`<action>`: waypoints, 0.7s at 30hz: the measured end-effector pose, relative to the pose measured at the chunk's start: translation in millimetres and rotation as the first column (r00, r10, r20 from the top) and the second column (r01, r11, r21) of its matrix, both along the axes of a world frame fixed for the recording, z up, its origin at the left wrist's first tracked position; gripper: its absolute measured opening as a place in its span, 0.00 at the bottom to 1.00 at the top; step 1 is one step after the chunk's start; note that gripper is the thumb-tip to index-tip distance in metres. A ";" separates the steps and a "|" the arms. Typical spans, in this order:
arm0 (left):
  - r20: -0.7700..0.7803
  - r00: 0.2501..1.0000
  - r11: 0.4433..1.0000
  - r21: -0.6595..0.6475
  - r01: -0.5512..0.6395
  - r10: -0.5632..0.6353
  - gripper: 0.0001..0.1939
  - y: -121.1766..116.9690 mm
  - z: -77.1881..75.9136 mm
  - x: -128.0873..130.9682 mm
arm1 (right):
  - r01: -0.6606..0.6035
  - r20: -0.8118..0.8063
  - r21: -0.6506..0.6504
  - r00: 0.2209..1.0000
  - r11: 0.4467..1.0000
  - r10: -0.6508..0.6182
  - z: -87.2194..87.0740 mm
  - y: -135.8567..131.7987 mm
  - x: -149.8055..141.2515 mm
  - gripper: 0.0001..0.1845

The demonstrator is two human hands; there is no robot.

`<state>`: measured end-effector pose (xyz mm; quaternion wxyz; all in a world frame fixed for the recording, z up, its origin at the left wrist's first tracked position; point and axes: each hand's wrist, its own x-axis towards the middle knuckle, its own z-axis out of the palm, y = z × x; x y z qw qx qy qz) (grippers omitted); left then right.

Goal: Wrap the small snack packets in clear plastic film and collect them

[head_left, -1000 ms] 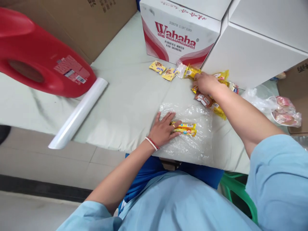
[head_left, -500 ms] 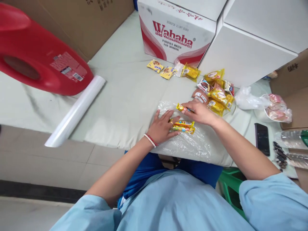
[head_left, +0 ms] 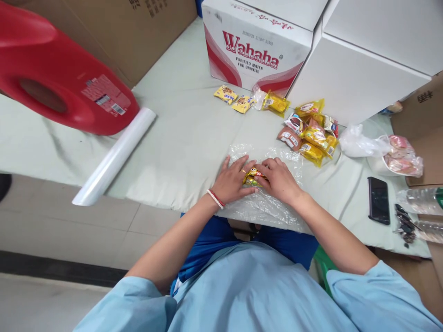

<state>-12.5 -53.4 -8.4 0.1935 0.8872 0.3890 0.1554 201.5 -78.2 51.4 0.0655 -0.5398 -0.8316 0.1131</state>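
Open cloth (head_left: 176,147) leftward, snack pile (head_left: 314,135) front-right

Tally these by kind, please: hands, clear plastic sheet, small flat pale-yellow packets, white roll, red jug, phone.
Bare left hand and bare right hand: 2
Crinkled clear plastic sheet: 1
Small flat pale-yellow packets: 2
Shiny white tube-shaped roll: 1
Big red plastic jug: 1
Black rectangular phone: 1
Total: 8
Not counted: yellow stick packets under the hands, too covered.

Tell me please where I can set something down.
Free: the cloth between the white roll and the left hand, up to the small yellow packets; a smaller patch left of the phone. Crowded: beyond the right hand, where wrapped snacks cluster before the white box.
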 end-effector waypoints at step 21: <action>0.042 0.998 0.998 0.041 -0.037 0.035 0.29 -2.9 8.0 -14.6 | -0.066 -0.315 0.162 0.942 0.985 0.114 7.9 -73.0 25.7 0.36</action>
